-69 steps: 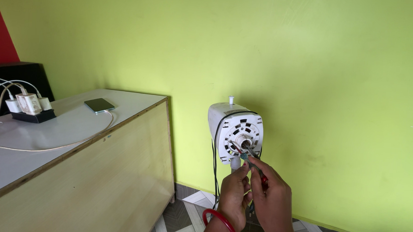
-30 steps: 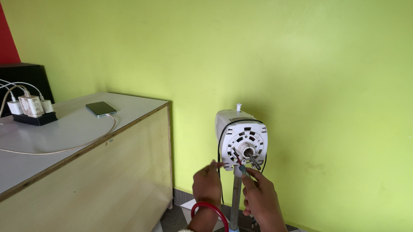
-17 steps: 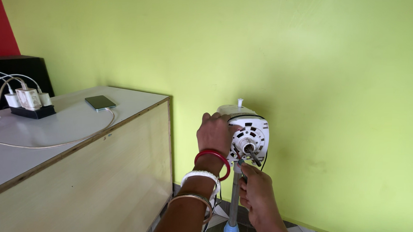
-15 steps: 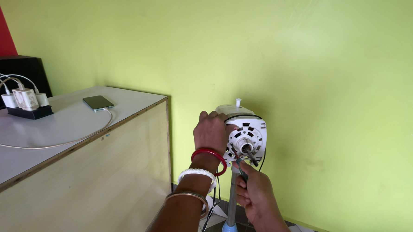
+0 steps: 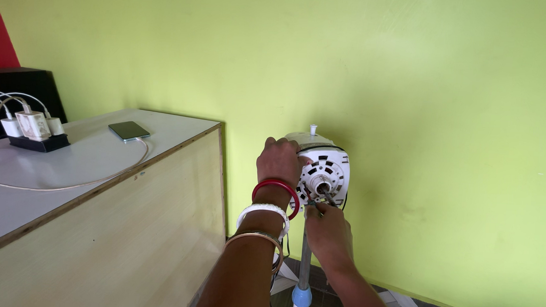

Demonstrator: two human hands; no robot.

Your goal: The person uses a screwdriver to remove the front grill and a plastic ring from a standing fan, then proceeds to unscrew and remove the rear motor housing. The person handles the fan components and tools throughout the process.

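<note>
The white fan motor housing point(image 5: 323, 174) stands on a grey pole point(image 5: 305, 259) close to the green wall point(image 5: 411, 86), right of the wooden cabinet point(image 5: 128, 227). The left hand point(image 5: 277, 163) wraps over the housing's upper left side, fingers curled and pressed against the casing, gripping it (red, white and gold bangles sit on that wrist). The right hand point(image 5: 328, 232) is just below the housing's face, its fingers pinched together around a thin dark tool point(image 5: 327, 197) whose tip meets the central shaft point(image 5: 320, 187); what kind of tool it is cannot be told. On the cabinet top, far left, a black power strip point(image 5: 37, 142) carries white chargers point(image 5: 32, 124), and a phone point(image 5: 129, 130) lies nearby, a white cable point(image 5: 88, 179) running from it across the surface.
</note>
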